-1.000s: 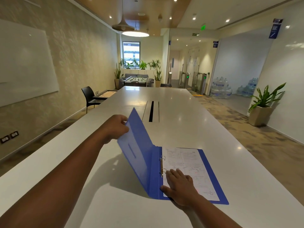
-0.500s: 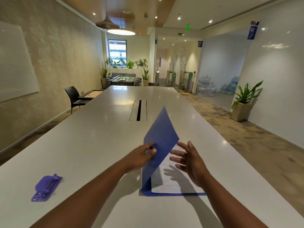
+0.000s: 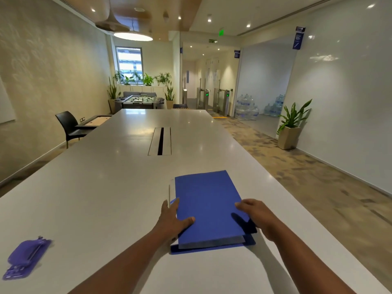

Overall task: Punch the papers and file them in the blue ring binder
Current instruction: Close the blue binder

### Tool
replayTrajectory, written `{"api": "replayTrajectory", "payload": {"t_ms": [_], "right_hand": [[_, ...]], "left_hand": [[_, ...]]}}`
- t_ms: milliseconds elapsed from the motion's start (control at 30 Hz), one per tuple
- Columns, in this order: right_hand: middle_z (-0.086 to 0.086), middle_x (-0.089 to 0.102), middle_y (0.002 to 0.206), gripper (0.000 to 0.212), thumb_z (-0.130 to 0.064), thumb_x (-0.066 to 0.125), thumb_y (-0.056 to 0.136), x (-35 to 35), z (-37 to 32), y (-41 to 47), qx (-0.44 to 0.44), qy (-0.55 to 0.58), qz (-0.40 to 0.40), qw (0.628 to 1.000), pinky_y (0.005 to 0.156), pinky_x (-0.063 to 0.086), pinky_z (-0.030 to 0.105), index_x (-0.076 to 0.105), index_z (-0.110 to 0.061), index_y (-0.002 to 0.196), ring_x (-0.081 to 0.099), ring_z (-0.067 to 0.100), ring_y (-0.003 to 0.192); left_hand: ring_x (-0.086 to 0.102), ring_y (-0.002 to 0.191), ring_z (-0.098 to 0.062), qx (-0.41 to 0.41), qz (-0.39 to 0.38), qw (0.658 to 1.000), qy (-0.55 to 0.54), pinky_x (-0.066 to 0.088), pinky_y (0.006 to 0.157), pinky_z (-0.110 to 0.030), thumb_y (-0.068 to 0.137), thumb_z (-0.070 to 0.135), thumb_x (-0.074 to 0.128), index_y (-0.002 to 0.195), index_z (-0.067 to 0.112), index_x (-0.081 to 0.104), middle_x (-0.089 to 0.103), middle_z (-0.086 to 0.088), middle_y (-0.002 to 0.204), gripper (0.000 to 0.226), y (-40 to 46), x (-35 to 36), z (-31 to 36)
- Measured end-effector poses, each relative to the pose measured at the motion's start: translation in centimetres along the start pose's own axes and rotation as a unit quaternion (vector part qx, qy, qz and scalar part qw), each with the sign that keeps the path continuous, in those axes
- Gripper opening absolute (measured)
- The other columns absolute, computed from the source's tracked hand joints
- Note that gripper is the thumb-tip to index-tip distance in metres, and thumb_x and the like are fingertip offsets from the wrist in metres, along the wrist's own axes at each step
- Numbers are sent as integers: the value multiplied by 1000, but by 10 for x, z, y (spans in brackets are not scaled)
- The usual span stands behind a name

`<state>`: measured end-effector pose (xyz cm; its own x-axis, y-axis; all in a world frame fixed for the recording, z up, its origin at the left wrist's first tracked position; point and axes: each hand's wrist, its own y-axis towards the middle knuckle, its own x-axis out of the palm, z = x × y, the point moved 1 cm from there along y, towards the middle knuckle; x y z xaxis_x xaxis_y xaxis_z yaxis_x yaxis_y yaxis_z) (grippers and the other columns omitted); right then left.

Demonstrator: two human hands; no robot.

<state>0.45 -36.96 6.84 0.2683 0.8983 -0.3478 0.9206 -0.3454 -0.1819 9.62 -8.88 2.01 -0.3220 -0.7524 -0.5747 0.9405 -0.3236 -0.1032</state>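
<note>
Purple hole punch sits far left of the binder, near the table's near edge, untouched, well apart from both hands.

Left hand lies flat on the blue ring binder at its left edge: fingers spread out along the side, thumb resting on top of the cover. Open palm, pressing rather than pinching; nothing gripped.

Binder lies closed, or nearly so, on the white table, well this side of the cable slot. Top cover sits a bit skewed vs the bottom one; bottom cover pokes out at the near edge and near-left corner. Papers show as a pale strip between the covers at the near edge, plus a white sliver at the far-left edge. Rings not visible.

Right hand is at the binder's right-near corner, fingers curled loosely over the cover edge, partly open. Can't tell if it actually pinches the cover or just rests there.

Handling, my read: thin card/plastic covers, light, semi-stiff, will flex if lifted by one corner. Smooth cover on glossy tabletop = prob slides easily, so press down flat to square it up. Best hold: spine side w/ one hand, open edge w/ other, clamping both covers so sheets don't fan or tear at the holes. Paper itself fragile at punch holes; no tugging.

Task looks close to done: filed, cover down.
</note>
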Motion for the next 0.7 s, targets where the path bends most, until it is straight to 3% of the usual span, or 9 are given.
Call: {"api": "replayTrajectory", "payload": {"t_ms": [100, 200, 233, 300, 400, 467, 533, 600, 700], "right_hand": [[6, 69, 110, 34, -35, 75, 93, 10, 17, 6, 26, -70, 5, 997, 72, 46, 29, 68, -5, 107, 64, 16, 87], [9, 59, 144, 68, -45, 76, 90, 22, 26, 7, 40, -112, -6, 993, 93, 47, 32, 55, -8, 143, 61, 27, 125], [7, 52, 153, 79, -51, 75, 89, 27, 27, 8, 37, -143, -8, 989, 101, 45, 35, 47, -11, 152, 54, 29, 136], [8, 53, 152, 82, -66, 68, 87, 34, 27, 12, 29, -244, -12, 969, 108, 43, 41, 51, -15, 149, 52, 33, 137], [1, 59, 116, 71, -86, 57, 75, 46, 28, 17, 34, -360, 0, 932, 90, 49, 41, 64, -27, 114, 56, 28, 107], [-4, 50, 108, 69, -90, 56, 67, 50, 31, 20, 53, -376, 18, 925, 84, 46, 39, 60, -35, 108, 47, 25, 101], [-6, 46, 106, 68, -91, 57, 62, 52, 32, 23, 59, -374, 23, 925, 84, 44, 39, 56, -39, 106, 45, 24, 101], [-7, 45, 107, 68, -91, 59, 58, 51, 33, 25, 68, -363, 20, 929, 86, 46, 41, 53, -40, 103, 44, 24, 102], [-7, 47, 114, 78, -90, 63, 49, 48, 33, 29, 68, -327, 12, 942, 93, 47, 44, 53, -41, 108, 46, 24, 107]], "left_hand": [[44, 140, -31, -8, 18, 998, -55, 42, 113, -50, 69, 52, 87, 154, 26, 35, 37, -9, 155, 103, 0, 6, -1], [68, 110, -25, 6, 30, 995, -93, 57, 94, -47, 57, 45, 89, 131, 26, 53, 65, -1, 127, 84, 2, 8, 3], [70, 106, -26, 3, 30, 995, -97, 59, 90, -47, 58, 41, 90, 130, 27, 53, 67, -1, 124, 83, 3, 7, 5], [69, 105, -28, -19, 19, 996, -83, 62, 82, -44, 61, 37, 92, 142, 27, 47, 64, -3, 129, 93, 4, 6, 9], [63, 117, -30, -63, 7, 998, -25, 59, 89, -44, 68, 42, 90, 159, 23, 26, 51, -5, 146, 113, 10, 4, 11], [63, 118, -24, -65, 22, 997, -28, 56, 94, -36, 80, 38, 81, 158, 21, 29, 50, -4, 150, 95, 13, 5, 12], [68, 94, -15, -80, 60, 990, -99, 57, 70, -26, 90, 26, 68, 153, 22, 33, 60, -6, 136, 72, 16, 6, 14], [69, 74, -21, -141, 97, 963, -209, 54, 51, -27, 92, 16, 64, 145, 19, 31, 64, -10, 108, 62, 22, 3, 15], [76, 73, -32, -220, 66, 927, -295, 62, 59, -40, 90, 21, 72, 128, 5, 43, 72, -21, 97, 51, 31, -7, 10]]}}
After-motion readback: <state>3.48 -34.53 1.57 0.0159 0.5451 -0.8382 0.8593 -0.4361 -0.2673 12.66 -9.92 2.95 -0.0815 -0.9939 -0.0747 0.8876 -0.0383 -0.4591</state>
